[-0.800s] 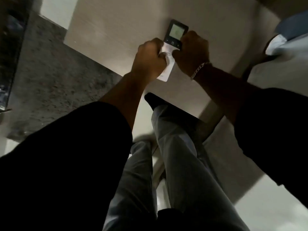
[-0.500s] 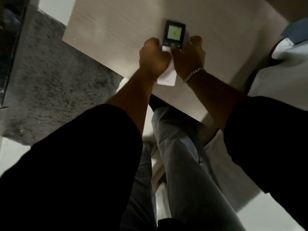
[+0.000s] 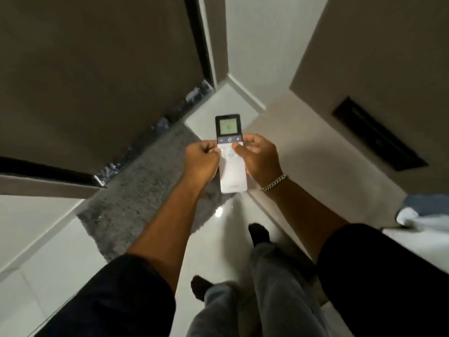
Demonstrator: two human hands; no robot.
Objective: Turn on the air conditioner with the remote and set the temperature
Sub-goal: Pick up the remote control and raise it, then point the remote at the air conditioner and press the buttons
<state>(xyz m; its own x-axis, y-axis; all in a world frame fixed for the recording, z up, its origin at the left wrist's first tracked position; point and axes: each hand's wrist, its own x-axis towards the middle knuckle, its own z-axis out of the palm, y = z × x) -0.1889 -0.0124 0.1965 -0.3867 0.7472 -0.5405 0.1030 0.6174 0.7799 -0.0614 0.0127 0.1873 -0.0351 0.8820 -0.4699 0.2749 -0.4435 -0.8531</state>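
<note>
Looking down through the head camera, both hands meet in the middle of the view with the remote (image 3: 230, 156) held between them, out in the air above the floor. The left hand (image 3: 201, 161) is curled against the remote's left edge, fingers (image 3: 209, 148) folded in tight on its side. The right hand (image 3: 261, 159) wraps the right edge, fingers closed around the body, and its thumb lies across the white button area just below the dark upper section. So both hands have a firm hold on the one remote, neither of them open.

The remote stands roughly upright in the view, dark top end pointing away from the person. Its small screen (image 3: 227, 126) is lit pale green; the figures on it are too blurred to read. A row of buttons sits just under the screen, the middle one round. The long white lower half hangs below the hands, uncovered.

A chain bracelet (image 3: 274, 182) circles the right wrist. Dark sleeves cover both upper arms. Below, grey trousers and dark socks stand on a glossy white floor (image 3: 213, 251), with a grey rug (image 3: 136, 198) to the left.
</note>
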